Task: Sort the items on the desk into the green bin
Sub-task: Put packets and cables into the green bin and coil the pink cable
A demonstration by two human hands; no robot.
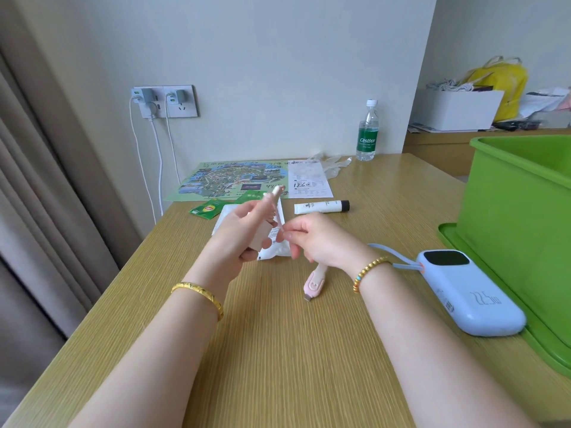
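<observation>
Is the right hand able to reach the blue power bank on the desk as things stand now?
Probably yes. The blue power bank lies uncovered on the desk beside the green bin, just right of the right hand. Nothing stands between them, though that hand's fingers now pinch the white packet.

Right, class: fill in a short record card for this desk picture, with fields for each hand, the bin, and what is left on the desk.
left hand: holds a slim pale stick-like item, raised above the desk
right hand: fingers pinch that item's lower end
green bin: at the desk's right edge, inside hidden
still on desk: blue power bank, pink cutter, white tube, white packet, green sachets, map, receipt, water bottle
</observation>
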